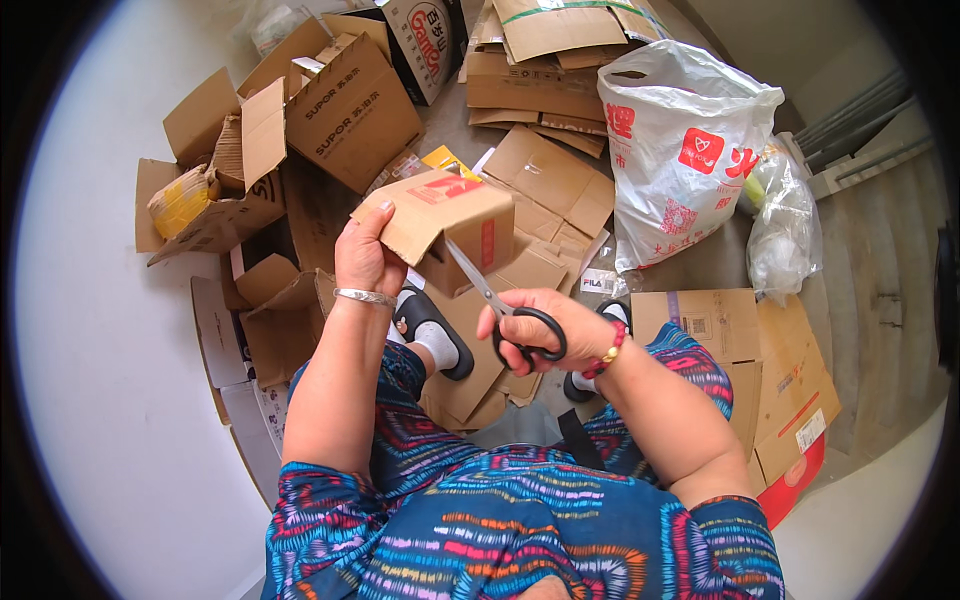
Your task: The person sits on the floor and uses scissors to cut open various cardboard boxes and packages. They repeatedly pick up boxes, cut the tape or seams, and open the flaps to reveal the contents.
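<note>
A small cardboard box (442, 201) with red printing is held up by my left hand (367, 251), thumb on its open flap and fingers underneath. My right hand (544, 330) grips a pair of scissors (480, 281) by its black handles. The metal blades point up and left, with their tips at the edge of the box's opening; whether they are inside it I cannot tell. Flattened cardboard sheets (517, 281) lie on the floor below both hands, between my slippered feet.
Open cartons (356, 112) crowd the left side, one (180, 202) with yellow tape inside. A stack of flattened cardboard (540, 82) lies at the back. A white plastic bag (682, 165) and a clear plastic bag (784, 232) stand at right. More flat cardboard (787, 382) lies near my right knee.
</note>
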Demonstrator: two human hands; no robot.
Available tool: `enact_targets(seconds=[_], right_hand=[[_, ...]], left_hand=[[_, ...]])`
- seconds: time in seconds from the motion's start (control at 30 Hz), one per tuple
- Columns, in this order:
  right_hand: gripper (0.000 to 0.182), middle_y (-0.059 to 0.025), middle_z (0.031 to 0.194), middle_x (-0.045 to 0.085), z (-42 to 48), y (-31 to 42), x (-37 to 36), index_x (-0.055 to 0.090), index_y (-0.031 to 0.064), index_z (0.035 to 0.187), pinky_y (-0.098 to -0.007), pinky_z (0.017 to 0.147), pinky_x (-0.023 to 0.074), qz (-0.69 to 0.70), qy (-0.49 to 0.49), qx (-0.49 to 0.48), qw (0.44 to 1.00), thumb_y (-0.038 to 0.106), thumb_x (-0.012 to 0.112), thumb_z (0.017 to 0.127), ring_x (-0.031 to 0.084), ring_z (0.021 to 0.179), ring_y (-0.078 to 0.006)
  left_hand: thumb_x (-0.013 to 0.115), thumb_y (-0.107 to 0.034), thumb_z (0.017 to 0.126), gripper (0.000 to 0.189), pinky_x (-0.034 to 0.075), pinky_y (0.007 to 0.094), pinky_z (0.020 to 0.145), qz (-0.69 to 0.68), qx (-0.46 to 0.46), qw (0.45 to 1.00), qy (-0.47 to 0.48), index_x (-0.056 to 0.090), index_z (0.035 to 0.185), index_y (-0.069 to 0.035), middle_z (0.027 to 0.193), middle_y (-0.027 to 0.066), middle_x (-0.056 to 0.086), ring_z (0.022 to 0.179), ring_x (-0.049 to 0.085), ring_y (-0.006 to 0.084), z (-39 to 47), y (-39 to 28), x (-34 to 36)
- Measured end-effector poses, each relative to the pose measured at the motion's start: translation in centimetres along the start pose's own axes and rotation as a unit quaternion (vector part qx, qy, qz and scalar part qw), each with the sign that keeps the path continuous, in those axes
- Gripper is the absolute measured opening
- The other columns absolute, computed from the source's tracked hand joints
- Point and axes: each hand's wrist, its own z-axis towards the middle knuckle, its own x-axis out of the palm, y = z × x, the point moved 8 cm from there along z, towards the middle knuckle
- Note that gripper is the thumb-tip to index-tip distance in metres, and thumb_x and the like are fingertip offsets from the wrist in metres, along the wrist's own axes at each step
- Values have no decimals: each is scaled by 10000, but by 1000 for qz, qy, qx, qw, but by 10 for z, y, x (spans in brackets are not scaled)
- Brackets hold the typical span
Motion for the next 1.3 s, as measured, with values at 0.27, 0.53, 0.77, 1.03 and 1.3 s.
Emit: enact_targets(seconds=[0.27,0.53,0.77,1.03,1.3], right_hand=[[425,-75,838,549,-37,77,-4,576,97,957,-324,664,461,-560,-326,-427,631,89,742,565,536,781,-266],[251,-89,707,572,-35,66,-42,595,50,869,-318,581,471,-416,-406,-424,694,-29,623,632,573,630,-233],[259,-48,720,544,-34,59,-64,591,54,895,-243,568,444,-333,-440,-337,763,-9,657,653,526,613,-138],[413,-20,755,543,-46,64,-46,602,99,913,-309,658,425,-594,-256,-285,707,57,781,544,520,736,-191],[361,-5,775,514,-26,42,-30,645,203,859,-343,746,403,-761,-257,-221,553,16,635,550,511,845,-206]], left_hand=[[543,-63,829,248,553,377,687,107,-75,991,4,495,1045,47,934,147,601,803,634,256,-16,50,10],[524,-261,842,277,394,377,645,559,310,742,202,582,677,-47,664,108,563,661,531,297,-59,38,79],[555,-243,778,251,377,393,635,624,281,694,224,572,620,-49,626,123,554,668,521,307,-67,39,91],[532,-245,726,231,396,390,653,768,295,558,111,612,600,-68,607,126,583,647,561,301,-39,-3,70],[542,-188,654,164,382,369,630,801,321,466,196,596,580,-52,573,124,560,605,538,294,-50,19,79]])
